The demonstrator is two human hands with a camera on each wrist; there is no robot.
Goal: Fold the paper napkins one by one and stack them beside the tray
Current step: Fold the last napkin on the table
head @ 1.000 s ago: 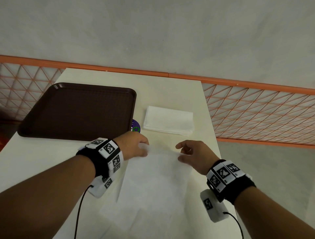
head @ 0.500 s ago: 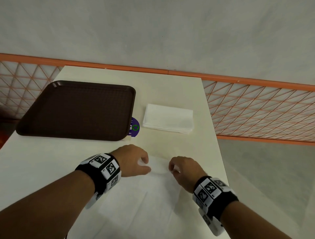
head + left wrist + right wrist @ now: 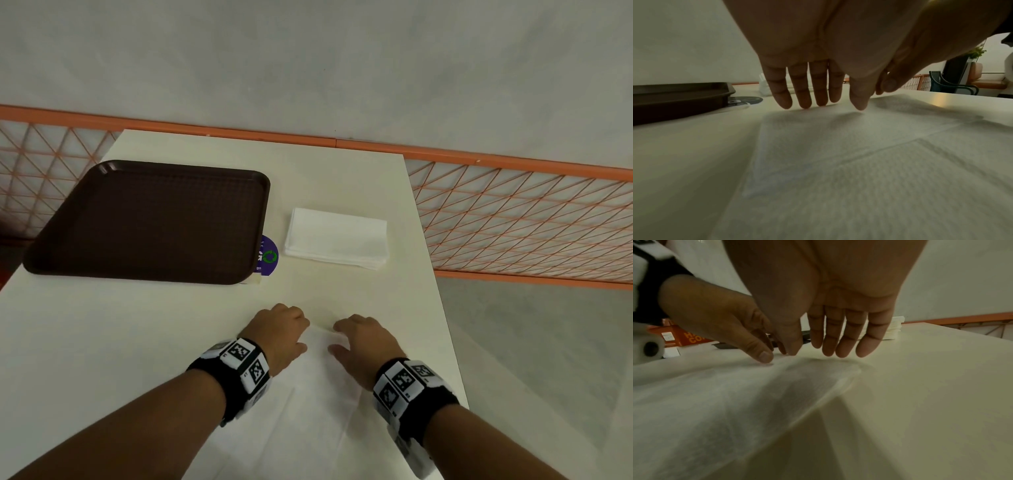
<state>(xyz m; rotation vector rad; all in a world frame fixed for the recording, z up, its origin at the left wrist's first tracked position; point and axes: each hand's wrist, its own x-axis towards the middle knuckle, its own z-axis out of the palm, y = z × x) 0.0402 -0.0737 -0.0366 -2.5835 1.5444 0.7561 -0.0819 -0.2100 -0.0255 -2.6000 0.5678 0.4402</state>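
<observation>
Your left hand (image 3: 279,334) and right hand (image 3: 359,344) press the napkin (image 3: 308,411) with straight fingers (image 3: 804,91); it stretches from them toward you.

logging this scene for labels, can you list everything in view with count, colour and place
tray: one, dark brown, far left of the table
stack of folded napkins: one, white, right of the tray
unfolded napkin: one, white, near edge, under both hands
round sticker: one, purple with green, partly under the tray's right edge
table: one, cream
railing: one, orange lattice, behind the table
wrist bands: two, black with white markers
left hand: fingers straight, tips on the napkin
right hand: fingers straight, tips at the napkin's far edge
</observation>
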